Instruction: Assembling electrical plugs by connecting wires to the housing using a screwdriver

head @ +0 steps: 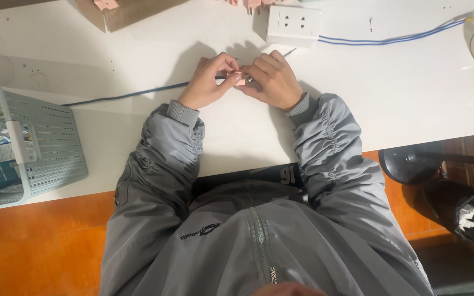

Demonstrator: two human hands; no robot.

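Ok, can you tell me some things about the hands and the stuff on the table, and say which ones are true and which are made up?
1. Both hands meet over the white table. True: the left hand and right hand pinch a small pink piece between them.
2. The white socket box lies in the basket. False: it lies on the table, beyond the hands.
3. A grey basket stands on the person's left. True.
4. The sleeves are red. False: they are grey.
5. A blue cable runs from the socket box toward the right. True.
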